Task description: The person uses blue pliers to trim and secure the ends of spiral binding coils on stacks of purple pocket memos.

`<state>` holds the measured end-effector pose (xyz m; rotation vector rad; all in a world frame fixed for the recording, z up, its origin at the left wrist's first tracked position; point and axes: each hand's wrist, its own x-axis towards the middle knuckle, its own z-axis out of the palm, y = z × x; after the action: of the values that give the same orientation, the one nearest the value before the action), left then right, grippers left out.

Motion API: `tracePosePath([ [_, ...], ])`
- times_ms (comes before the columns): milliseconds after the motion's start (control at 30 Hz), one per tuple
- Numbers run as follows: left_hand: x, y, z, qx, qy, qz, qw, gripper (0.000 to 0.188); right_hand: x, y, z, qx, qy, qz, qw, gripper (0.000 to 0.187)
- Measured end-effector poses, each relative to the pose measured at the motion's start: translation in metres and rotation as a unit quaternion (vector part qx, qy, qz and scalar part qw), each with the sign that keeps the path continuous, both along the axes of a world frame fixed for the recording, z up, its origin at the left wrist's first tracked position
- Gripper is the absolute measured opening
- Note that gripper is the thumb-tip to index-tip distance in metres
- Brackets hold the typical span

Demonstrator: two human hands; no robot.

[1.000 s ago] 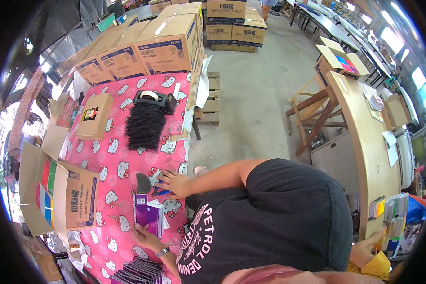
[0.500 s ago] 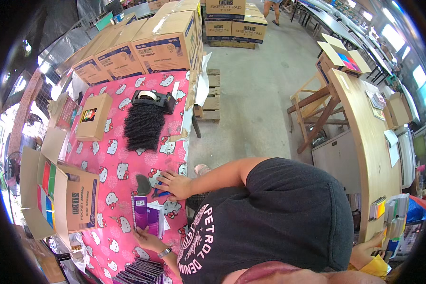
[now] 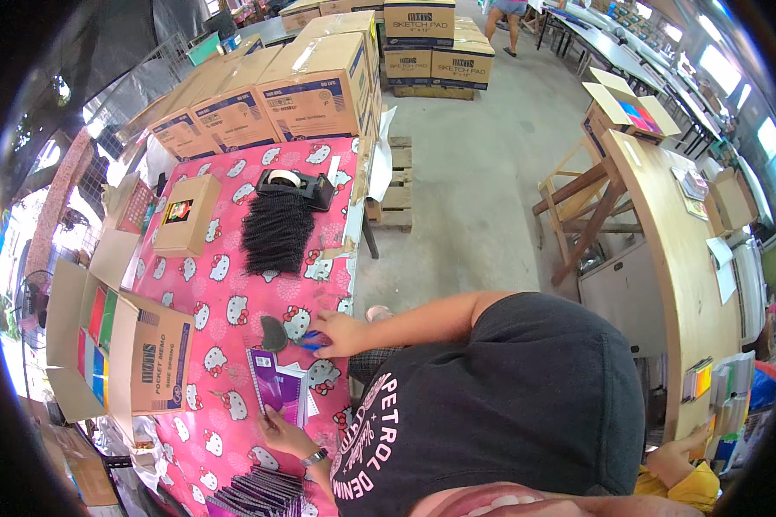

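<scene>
A purple spiral notebook [image 3: 264, 370] lies on the pink patterned tablecloth, overlapping another purple notebook [image 3: 297, 382] with white pages showing. My left hand [image 3: 282, 431], with a watch on its wrist, pinches the near edge of the top notebook. Just beyond the notebooks, my right hand [image 3: 343, 334] curls its fingers on a small blue thing [image 3: 311, 339], blurred and partly covered, so its kind is unclear. Beside it rests a dark grey half-round piece [image 3: 274, 334]. At the table's lower end lies a row of purple notebooks with black spirals [image 3: 259, 495].
Black binding coils [image 3: 276, 233] lie by a tape dispenser [image 3: 306, 185]. An open carton [image 3: 159, 353] stands left, a small brown box [image 3: 186, 215] beyond it. Large cartons [image 3: 310, 90] stack at the far end. At lower right, another person's hand [image 3: 677, 457] is at a wooden table [image 3: 694, 276].
My right hand has gone from lying with fingers spread over the blue thing to curling around it. My left hand stays at the notebook. The whole view has shifted slightly.
</scene>
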<state>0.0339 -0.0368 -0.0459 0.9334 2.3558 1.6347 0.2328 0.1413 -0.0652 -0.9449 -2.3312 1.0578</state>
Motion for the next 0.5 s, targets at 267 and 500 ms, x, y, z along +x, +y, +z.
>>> tracePosePath([
  [267,0.031,0.018,0.032,0.029,0.054,-0.033,0.998,0.021,-0.005,-0.029,0.081,0.156,0.174,0.202,0.951,0.063],
  [500,0.037,0.016,0.042,0.022,0.095,-0.037,0.995,0.023,-0.008,-0.034,0.08,0.192,0.183,0.215,0.94,0.066],
])
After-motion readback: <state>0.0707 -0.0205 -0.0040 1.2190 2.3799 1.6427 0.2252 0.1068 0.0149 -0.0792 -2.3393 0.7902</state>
